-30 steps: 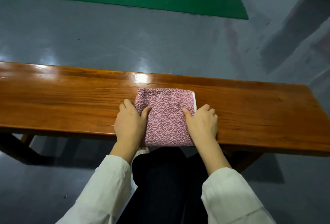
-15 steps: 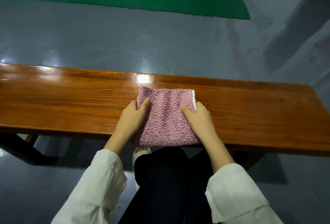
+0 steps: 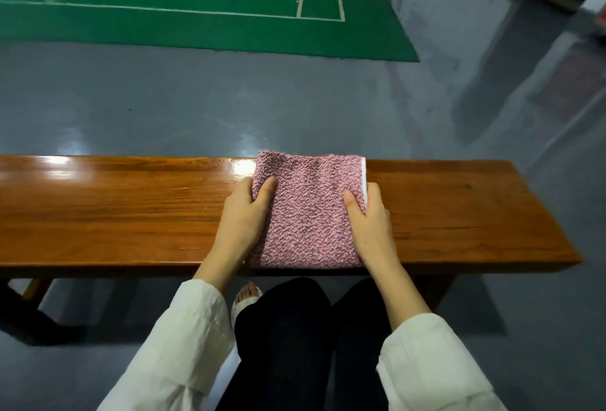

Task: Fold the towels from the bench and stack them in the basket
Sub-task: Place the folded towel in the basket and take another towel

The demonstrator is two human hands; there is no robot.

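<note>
A folded pink speckled towel (image 3: 310, 210) with a white edge on its right side lies on the glossy wooden bench (image 3: 114, 210). My left hand (image 3: 244, 217) grips the towel's left edge, thumb on top and fingers tucked beneath. My right hand (image 3: 370, 220) grips the right edge the same way. The towel's far edge looks slightly raised off the wood. No basket is in view.
The bench's right end (image 3: 551, 246) and dark legs stand on a grey floor. A green court mat (image 3: 196, 0) lies beyond. My dark-trousered knees (image 3: 295, 328) and a sandalled foot (image 3: 247, 296) sit below the bench's near edge.
Both hands slid from beside the towel's near half up along its sides and took hold of its edges. The camera tilted up, showing more of the court.
</note>
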